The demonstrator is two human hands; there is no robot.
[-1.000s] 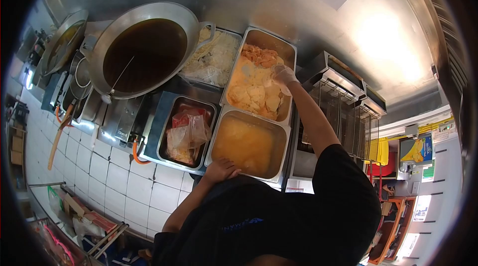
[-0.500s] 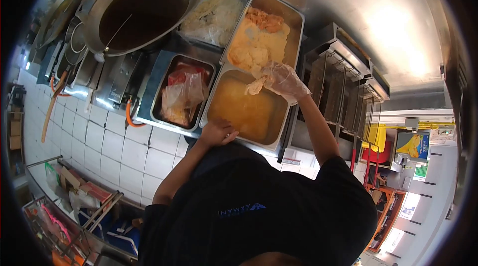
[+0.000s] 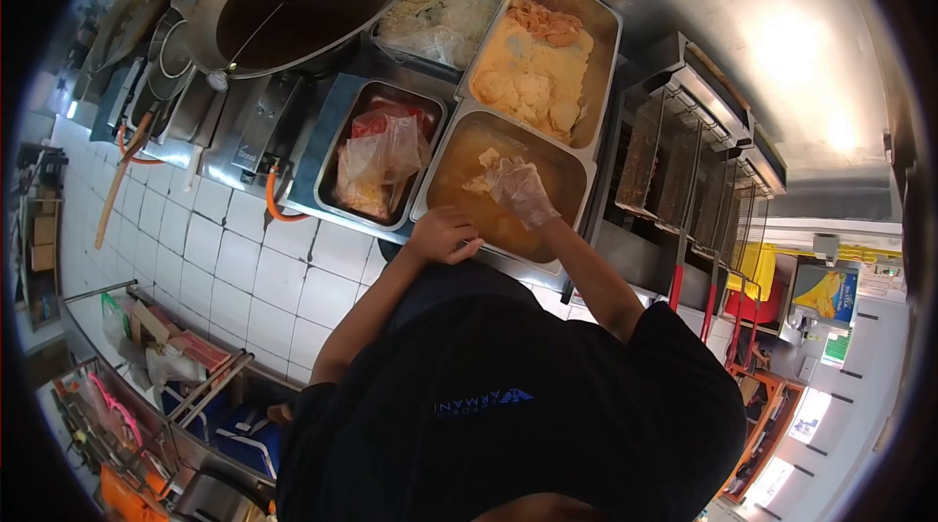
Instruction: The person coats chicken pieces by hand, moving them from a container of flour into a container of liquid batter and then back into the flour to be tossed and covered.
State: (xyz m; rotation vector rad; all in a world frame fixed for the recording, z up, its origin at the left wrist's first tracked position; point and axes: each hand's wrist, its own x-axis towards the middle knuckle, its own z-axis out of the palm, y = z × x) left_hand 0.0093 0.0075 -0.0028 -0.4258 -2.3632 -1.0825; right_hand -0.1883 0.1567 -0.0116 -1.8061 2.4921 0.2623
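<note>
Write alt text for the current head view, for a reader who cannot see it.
A clear-gloved right hand holds pale, lumpy food inside a metal tray of cloudy liquid; the bare left hand rests at the tray's near edge. Beyond sit a second tray holding pale and orange food and, leftward, a pan of dark liquid.

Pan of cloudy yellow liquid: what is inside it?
The pan holds yellowish liquid; the gloved right hand, gripping a pale piece, is in or just over it. The cloudy liquid hides the bottom.
</note>
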